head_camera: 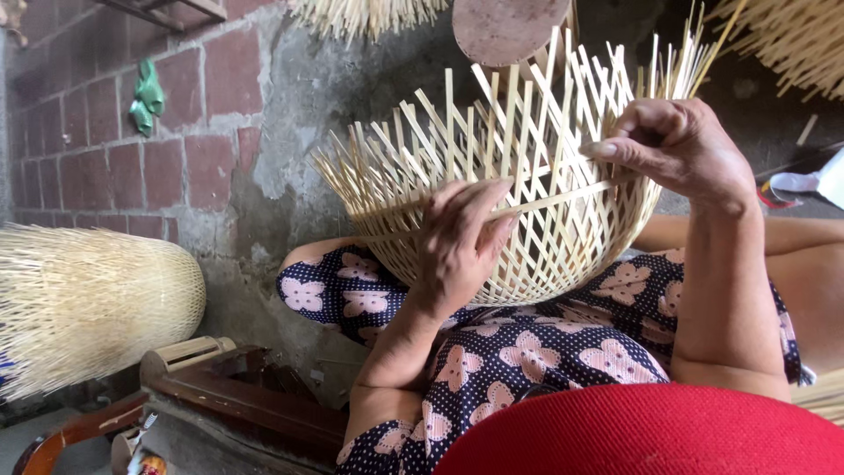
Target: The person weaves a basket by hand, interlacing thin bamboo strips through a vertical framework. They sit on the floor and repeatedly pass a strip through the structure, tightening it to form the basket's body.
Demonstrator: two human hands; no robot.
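Red cloth (651,435) fills the near edge; above it, our lap in a flowered dress (527,347). On the lap rests a half-woven bamboo basket (527,220). Left hand (457,246) presses its wall, fingers closed on a horizontal strip (563,198). Right hand (673,149) pinches the same strip near the rim. We judge the basket light, springy, with sharp loose ends; best held by the woven body.

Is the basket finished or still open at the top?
Still open: the basket has loose strip ends sticking up unwoven, and both the left hand and right hand grip it.
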